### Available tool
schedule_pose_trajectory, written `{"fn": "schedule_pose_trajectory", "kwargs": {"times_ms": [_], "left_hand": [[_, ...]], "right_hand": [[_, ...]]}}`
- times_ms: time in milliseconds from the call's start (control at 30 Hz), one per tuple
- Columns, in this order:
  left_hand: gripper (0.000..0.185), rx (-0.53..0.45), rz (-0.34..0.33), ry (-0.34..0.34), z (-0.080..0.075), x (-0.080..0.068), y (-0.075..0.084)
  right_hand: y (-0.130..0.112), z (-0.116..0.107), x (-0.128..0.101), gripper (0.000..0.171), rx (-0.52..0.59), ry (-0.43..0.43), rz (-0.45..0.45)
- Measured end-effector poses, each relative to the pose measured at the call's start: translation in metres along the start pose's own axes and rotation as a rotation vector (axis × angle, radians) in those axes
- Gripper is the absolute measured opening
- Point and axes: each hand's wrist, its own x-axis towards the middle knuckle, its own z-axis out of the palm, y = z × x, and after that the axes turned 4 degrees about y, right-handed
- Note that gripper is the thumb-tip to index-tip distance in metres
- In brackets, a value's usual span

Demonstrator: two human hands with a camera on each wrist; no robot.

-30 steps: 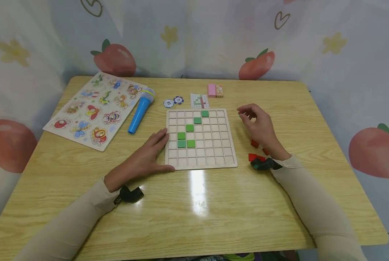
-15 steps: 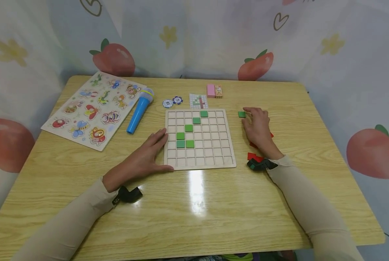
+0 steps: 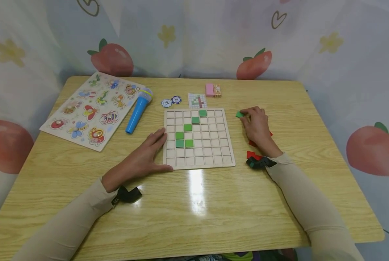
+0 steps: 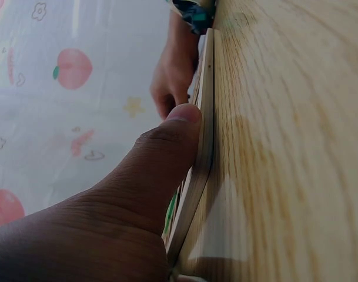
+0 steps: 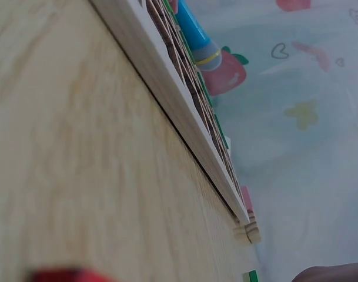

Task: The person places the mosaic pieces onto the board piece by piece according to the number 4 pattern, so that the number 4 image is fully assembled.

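A wooden grid board (image 3: 208,151) lies mid-table, with several green square tiles (image 3: 188,143) set in its cells. My left hand (image 3: 143,156) rests against the board's left side, fingers extended and thumb at the near corner. The left wrist view shows that thumb (image 4: 173,132) on the board's edge (image 4: 193,182). Right of the board, my right hand (image 3: 257,125) pinches a loose green tile (image 3: 239,114) between thumb and fingers. Red tiles (image 3: 251,154) lie close to the right wrist, partly hidden beneath the hand and wristband.
Behind the board sit a small pattern card (image 3: 197,100), two round chips (image 3: 166,103) and a pink box (image 3: 209,90) beside a patterned one. A blue toy microphone (image 3: 136,115) overlaps an insect puzzle board (image 3: 85,125) on the left. A printed curtain (image 3: 194,43) hangs behind the table.
My right hand has moved slightly down and its fingertips have closed on the green tile, which now sits tilted in the pinch. My left hand stays on the board.
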Motion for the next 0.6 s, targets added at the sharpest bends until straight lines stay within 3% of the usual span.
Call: {"fn": "schedule_pose_trajectory", "kwargs": {"times_ms": [600], "left_hand": [[0.125, -0.006, -0.006, -0.004, 0.0005, -0.0004, -0.0004]], "right_hand": [[-0.0005, -0.0013, 0.0004, 0.033, 0.016, 0.001, 0.014]]}}
